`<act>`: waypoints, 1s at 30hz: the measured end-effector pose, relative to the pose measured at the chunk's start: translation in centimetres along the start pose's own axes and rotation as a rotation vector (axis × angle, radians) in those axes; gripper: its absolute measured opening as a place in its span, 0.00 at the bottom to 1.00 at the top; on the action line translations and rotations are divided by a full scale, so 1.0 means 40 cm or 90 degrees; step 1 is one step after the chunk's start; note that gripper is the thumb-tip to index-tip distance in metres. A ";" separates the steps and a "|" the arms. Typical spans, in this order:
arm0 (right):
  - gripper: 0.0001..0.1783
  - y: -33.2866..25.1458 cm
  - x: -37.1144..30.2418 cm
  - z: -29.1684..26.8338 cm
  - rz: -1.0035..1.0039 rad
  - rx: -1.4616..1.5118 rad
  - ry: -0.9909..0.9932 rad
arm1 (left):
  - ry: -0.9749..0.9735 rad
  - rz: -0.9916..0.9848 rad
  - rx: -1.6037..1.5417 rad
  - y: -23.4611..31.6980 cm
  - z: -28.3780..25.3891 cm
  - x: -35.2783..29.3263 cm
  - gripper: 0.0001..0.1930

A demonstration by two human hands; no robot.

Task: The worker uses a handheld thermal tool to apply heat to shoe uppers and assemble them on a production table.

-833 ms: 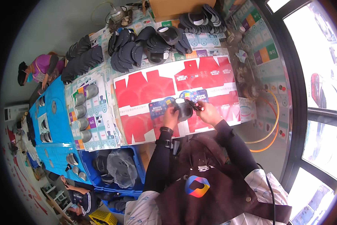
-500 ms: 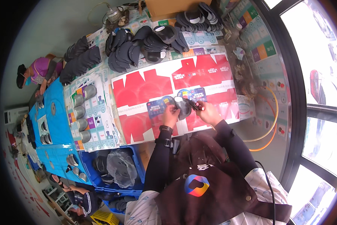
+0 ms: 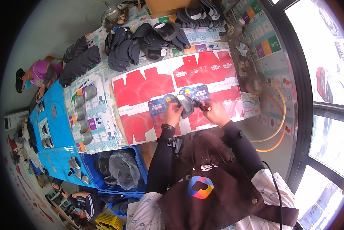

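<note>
Grey shell (image 3: 186,107) between hands, above red-and-white sheet (image 3: 145,89) close to near edge of table (image 3: 204,36). Left hand (image 3: 173,115) gripping shell's left side. Right hand (image 3: 215,113) closed round dark tool (image 3: 198,104), kind unclear, at shell's right; contact between tool and shell, cannot tell. Dark pads (image 3: 124,54) stacked toward table's far edge.

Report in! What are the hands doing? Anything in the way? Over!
Left hand: holding dark curved piece. Right hand: gripping dark tool beside it, contact unclear. Piece: over red-and-white sheet. Nothing visible blocking either hand.
</note>
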State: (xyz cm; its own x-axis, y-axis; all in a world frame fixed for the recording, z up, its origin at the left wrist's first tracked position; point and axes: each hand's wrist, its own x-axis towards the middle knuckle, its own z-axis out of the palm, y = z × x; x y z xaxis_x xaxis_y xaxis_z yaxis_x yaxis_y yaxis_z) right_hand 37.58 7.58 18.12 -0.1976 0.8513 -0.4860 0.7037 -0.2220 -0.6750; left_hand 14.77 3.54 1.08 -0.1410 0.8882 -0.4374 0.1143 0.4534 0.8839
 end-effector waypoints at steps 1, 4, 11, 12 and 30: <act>0.14 0.005 -0.006 0.001 0.000 0.000 -0.001 | 0.013 -0.021 -0.020 -0.009 -0.002 0.002 0.20; 0.15 0.014 -0.008 0.021 -0.062 -0.016 -0.078 | 0.051 -0.058 -0.042 -0.035 -0.023 0.011 0.18; 0.13 -0.003 0.015 0.025 -0.115 -0.040 -0.081 | 0.099 -0.083 -0.023 -0.037 -0.049 0.005 0.15; 0.13 0.005 0.019 0.034 -0.123 -0.047 -0.083 | 0.105 -0.086 -0.039 -0.053 -0.061 0.003 0.14; 0.17 0.059 -0.024 0.056 -0.027 0.026 -0.119 | 0.073 -0.039 0.016 -0.027 -0.027 0.006 0.16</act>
State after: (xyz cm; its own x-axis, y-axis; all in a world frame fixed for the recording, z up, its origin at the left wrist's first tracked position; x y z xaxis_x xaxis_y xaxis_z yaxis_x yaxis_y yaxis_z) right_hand 37.90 5.18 15.75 -0.3533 0.7577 -0.5487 0.6640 -0.2100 -0.7176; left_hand 13.54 3.19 0.19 -0.2602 0.8451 -0.4670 0.1259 0.5093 0.8513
